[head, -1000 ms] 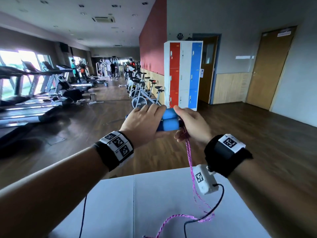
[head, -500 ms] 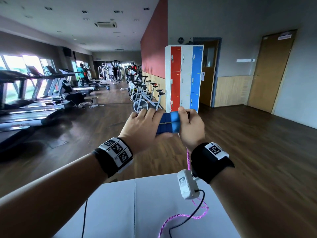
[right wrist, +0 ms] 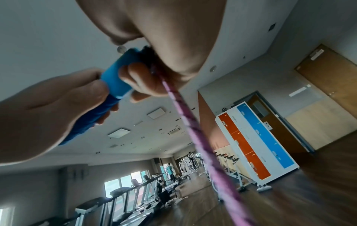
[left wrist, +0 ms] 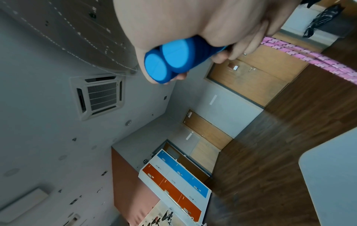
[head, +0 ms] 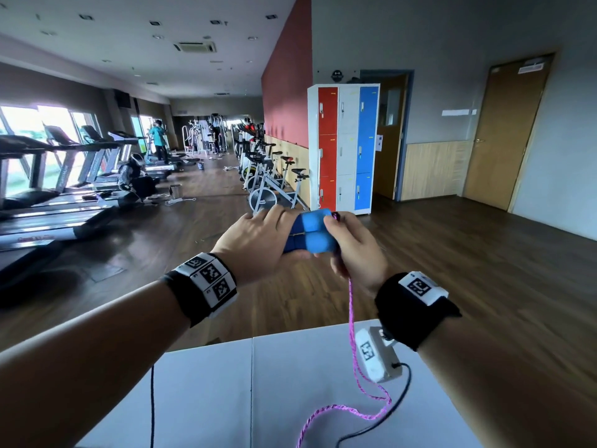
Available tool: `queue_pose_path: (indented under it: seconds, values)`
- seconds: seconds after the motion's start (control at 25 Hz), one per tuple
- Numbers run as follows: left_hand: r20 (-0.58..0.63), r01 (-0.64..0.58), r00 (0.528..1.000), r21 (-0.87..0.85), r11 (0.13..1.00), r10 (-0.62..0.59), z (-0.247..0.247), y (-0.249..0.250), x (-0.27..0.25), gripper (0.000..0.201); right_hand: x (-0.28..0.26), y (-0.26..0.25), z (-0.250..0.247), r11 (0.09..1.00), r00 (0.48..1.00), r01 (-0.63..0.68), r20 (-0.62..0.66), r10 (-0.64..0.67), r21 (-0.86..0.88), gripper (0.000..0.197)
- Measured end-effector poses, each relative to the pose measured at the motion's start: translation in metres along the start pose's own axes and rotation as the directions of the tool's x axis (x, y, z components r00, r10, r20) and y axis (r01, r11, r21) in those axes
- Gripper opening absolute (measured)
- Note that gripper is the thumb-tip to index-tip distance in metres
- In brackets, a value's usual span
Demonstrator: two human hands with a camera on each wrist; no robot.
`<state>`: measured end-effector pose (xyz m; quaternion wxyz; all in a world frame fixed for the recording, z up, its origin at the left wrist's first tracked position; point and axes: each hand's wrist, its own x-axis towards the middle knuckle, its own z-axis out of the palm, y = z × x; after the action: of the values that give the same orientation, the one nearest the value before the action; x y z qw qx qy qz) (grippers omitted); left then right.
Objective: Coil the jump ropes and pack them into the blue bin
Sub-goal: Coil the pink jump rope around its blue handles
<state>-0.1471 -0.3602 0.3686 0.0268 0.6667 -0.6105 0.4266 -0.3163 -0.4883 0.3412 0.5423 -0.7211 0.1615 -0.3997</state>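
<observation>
Item: one jump rope, two blue foam handles [head: 311, 232] held side by side above the white table [head: 206, 399]; left hand [head: 255, 244] wrapped around both, right hand [head: 353, 250] pinching their rope end, pink cord [head: 352, 318] trailing onto the table. Step judged: coiling barely begun; next, wind the cord into loops; blue bin not in view. Legible writing: none.
</observation>
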Motion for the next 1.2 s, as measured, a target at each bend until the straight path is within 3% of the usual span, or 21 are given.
queue_pose_path:
  seconds: [0.08,0.12,0.2,0.36,0.44,0.56,0.6,0.68,0.76,0.84,0.92,1.04,1.2]
  values:
    - [0.039,0.005,0.999,-0.019,1.0,-0.005,-0.002,-0.018,-0.006,0.081,-0.003,0.0,-0.033,0.978,0.965,-0.022,0.251,0.075,-0.207,0.007]
    - [0.046,-0.003,0.999,-0.031,1.0,0.005,-0.003,-0.028,-0.011,0.078,-0.002,-0.001,-0.05,0.938,0.949,0.018,0.3,0.092,-0.346,0.007]
    - [0.055,-0.041,0.998,-0.053,0.998,0.044,-0.003,-0.041,-0.018,0.071,0.005,-0.009,-0.079,0.855,0.962,0.05,0.256,0.099,-0.516,0.015]
    - [0.055,-0.087,0.994,-0.095,0.992,0.093,-0.002,-0.037,-0.023,0.076,0.024,-0.05,-0.096,0.86,0.969,0.035,0.229,0.096,-0.509,0.022]
    - [-0.008,-0.111,0.994,-0.117,0.987,0.111,-0.003,-0.031,-0.022,0.078,0.03,-0.071,-0.091,0.882,0.96,0.008,0.25,0.125,-0.471,0.028]
    - [-0.12,-0.184,0.978,-0.126,0.975,0.169,-0.003,-0.023,-0.019,0.081,0.038,-0.1,-0.075,0.83,0.95,0.064,0.289,0.12,-0.554,0.032]
    - [-0.121,-0.196,0.976,-0.131,0.972,0.181,-0.003,-0.02,-0.017,0.082,0.04,-0.109,-0.067,0.803,0.946,0.096,0.305,0.11,-0.588,0.033]
    - [-0.009,-0.19,0.981,-0.156,0.969,0.191,-0.005,-0.012,-0.011,0.084,0.041,-0.125,-0.046,0.717,0.93,0.168,0.35,0.112,-0.676,0.032]
    - [0.098,-0.191,0.973,-0.148,0.97,0.207,-0.004,-0.005,-0.007,0.083,0.039,-0.138,-0.021,0.563,0.901,0.242,0.398,0.171,-0.791,0.029]
    - [0.113,-0.194,0.972,-0.117,0.974,0.207,-0.005,-0.001,-0.001,0.081,0.037,-0.145,0.007,0.435,0.885,0.28,0.405,0.228,-0.856,0.027]
    - [0.058,-0.198,0.978,-0.068,0.978,0.202,-0.008,0.001,0.004,0.075,0.036,-0.146,0.028,0.387,0.884,0.294,0.402,0.237,-0.874,0.027]
    - [-0.011,-0.2,0.98,-0.007,0.98,0.199,-0.014,-0.002,0.004,0.061,0.037,-0.143,0.042,0.412,0.879,0.313,0.426,0.216,-0.856,0.025]
    - [-0.022,-0.183,0.983,-0.086,0.979,0.181,-0.016,-0.008,-0.005,0.063,0.042,-0.138,0.021,0.52,0.88,0.324,0.453,0.14,-0.79,0.031]
